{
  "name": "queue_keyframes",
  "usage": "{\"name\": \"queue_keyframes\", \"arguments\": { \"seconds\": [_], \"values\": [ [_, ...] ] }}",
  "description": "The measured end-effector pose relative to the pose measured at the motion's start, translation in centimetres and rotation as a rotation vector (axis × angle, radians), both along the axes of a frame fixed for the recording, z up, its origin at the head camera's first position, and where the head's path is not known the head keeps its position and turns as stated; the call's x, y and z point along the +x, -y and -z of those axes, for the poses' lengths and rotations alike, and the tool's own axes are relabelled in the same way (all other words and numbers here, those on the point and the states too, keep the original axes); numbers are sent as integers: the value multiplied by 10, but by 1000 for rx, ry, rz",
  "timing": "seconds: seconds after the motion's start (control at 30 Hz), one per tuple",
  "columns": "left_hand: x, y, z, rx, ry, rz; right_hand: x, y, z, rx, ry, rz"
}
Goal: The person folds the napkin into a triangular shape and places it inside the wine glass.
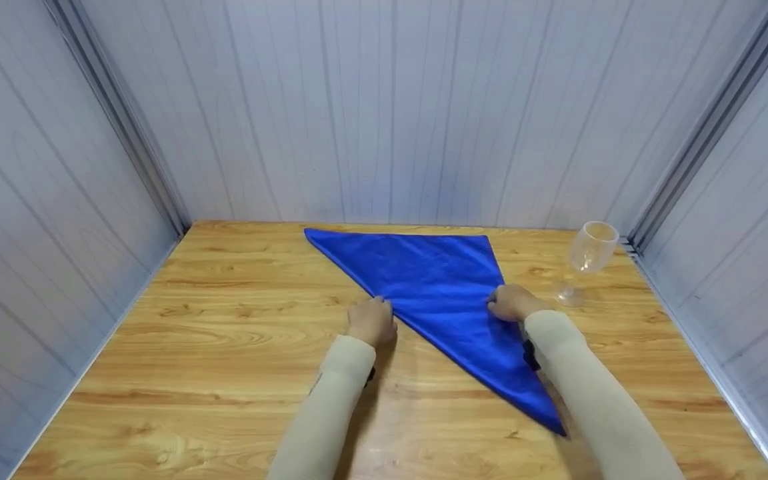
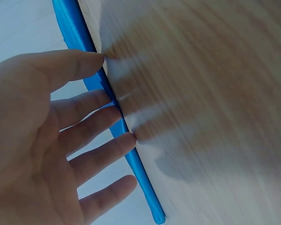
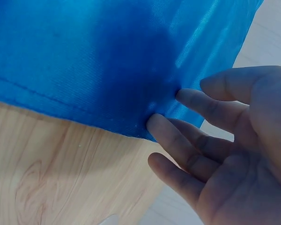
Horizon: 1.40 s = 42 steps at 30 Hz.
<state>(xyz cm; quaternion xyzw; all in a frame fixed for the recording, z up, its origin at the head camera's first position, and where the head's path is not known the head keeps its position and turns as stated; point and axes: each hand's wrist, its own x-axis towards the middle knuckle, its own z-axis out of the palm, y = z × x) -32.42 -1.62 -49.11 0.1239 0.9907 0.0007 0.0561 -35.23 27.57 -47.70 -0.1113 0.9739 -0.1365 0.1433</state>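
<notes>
A blue cloth lies in a triangle on the wooden table, its long folded edge running from the back left to the front right. My left hand is at the middle of that fold. In the left wrist view, the fingertips and thumb touch along the fold with the fingers spread. Over the cloth's right side is my right hand. The right wrist view shows fingertips resting on the cloth near its hemmed edge, with the thumb apart from them.
A clear stemmed glass stands upright at the back right, beyond my right hand. Pale panelled walls border the table at the back and on both sides.
</notes>
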Motion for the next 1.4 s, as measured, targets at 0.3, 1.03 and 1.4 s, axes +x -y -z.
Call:
{"name": "queue_keyframes", "arguments": {
  "seconds": [0.3, 1.03, 1.4],
  "values": [
    [-3, 0, 2, 26, 12, -27, 0, -4, 5, -44, -76, -22],
    [21, -19, 11, -2, -53, 167, 4, -2, 4, -101, -64, 7],
    [66, -56, 11, -78, -169, 499, 4, -2, 6, -81, -82, -8]
  ]
}}
